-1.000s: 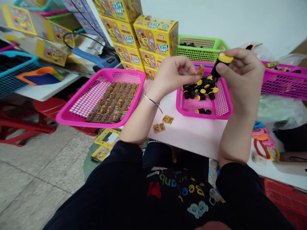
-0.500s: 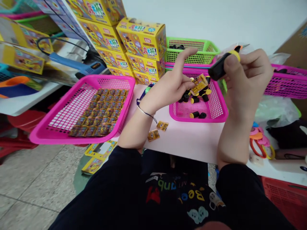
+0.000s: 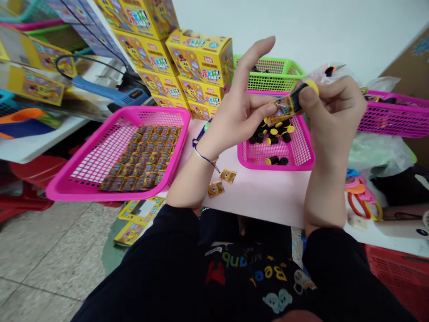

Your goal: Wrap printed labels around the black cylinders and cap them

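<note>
Over on the left, a hot pink basket (image 3: pixel 83 197) sits packed with neat rows of small wrapped packets (image 3: pixel 140 156), neither hand near it. Moving across, the left hand (image 3: pixel 237 105) is up, forefinger raised high, its other fingers pinching a yellow printed wrapper (image 3: pixel 280 108). And there's the change: a moment ago that wrapper was held clear, and now it's pressed right against the black cylinder (image 3: pixel 295 99) with the yellow cap! The right hand (image 3: pixel 333 118) grips that cylinder firmly between thumb and fingers, tilted, just above a second pink basket (image 3: pixel 275 168) of loose black cylinders (image 3: pixel 272 141) and yellow caps (image 3: pixel 274 131). Two small packets (image 3: pixel 228 176) lie on the surface (image 3: pixel 264 197) beside it, and a third pink basket (image 3: pixel 395 135) waits far right.
</note>
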`<state>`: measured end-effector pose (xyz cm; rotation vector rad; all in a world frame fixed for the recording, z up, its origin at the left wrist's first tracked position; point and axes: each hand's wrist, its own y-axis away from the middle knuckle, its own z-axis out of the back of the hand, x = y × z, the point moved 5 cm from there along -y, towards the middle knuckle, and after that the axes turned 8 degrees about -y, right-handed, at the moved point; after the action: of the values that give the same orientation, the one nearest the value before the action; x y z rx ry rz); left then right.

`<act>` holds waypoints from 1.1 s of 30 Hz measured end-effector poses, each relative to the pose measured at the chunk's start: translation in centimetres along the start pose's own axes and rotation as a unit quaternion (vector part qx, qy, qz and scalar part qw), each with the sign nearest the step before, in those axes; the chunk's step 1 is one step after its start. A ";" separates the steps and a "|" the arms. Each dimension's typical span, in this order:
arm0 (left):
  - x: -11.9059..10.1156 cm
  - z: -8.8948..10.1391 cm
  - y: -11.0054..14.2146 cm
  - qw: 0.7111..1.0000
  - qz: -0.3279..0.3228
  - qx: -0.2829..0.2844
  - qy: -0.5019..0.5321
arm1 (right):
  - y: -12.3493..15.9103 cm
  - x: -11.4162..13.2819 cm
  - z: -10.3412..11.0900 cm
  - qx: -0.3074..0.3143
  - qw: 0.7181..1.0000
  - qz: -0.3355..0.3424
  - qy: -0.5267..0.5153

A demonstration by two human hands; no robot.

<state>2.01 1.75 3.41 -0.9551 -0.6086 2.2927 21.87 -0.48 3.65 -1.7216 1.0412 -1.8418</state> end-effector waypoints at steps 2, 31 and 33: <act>-0.2 0.0 0.2 0.999 -0.008 -0.012 0.037 | 0.2 0.2 -0.4 0.010 1.000 0.008 -0.019; 0.7 -1.2 0.6 0.979 -0.177 -0.099 0.021 | 1.0 0.6 -1.9 0.116 0.968 0.171 0.144; 0.5 -0.9 0.3 0.983 -0.141 -0.111 0.042 | 1.1 1.3 -2.1 0.156 0.941 0.226 0.200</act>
<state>2.29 2.02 2.41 -0.9912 -0.9151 1.9540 19.42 -1.67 3.75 -0.8564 1.1039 -1.9474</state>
